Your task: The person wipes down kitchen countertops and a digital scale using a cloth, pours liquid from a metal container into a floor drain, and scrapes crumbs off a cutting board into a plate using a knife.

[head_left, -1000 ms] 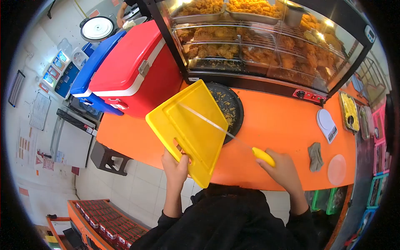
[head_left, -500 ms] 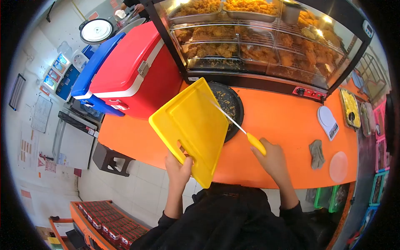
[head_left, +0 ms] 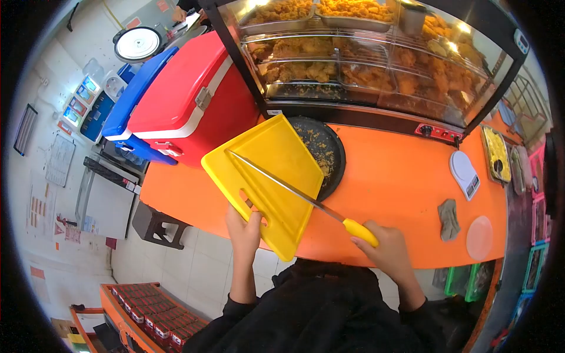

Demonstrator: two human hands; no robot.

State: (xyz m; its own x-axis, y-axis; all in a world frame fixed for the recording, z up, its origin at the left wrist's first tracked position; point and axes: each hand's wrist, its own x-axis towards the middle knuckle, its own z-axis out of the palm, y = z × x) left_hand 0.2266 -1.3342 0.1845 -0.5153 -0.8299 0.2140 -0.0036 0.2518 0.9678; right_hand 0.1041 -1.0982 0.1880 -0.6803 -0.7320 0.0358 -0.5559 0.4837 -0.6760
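My left hand (head_left: 243, 232) grips a yellow cutting board (head_left: 279, 150) at its handle slot, holding it tilted above the orange table. In my right hand (head_left: 385, 250) is a knife (head_left: 318, 204), fingers closed around its yellow handle. The long, thin blade lies across the board's face, its tip towards the upper left corner. Whether the blade presses on the board or hovers just over it, I cannot tell. Partly behind the board, a round black tray (head_left: 339, 154) with golden crumbs stands on the table.
A lit display case (head_left: 359, 112) with trays of fried food stands at the back of the orange table (head_left: 388, 176). Red (head_left: 176, 94) and blue (head_left: 120, 115) cooler boxes occupy the left. Rightward are a white scale (head_left: 465, 170), grey cloth (head_left: 448, 219) and round translucent lid (head_left: 479, 237).
The knife has swung left and now crosses the board's face. My right hand has moved slightly down and right. The board has shifted a little left.
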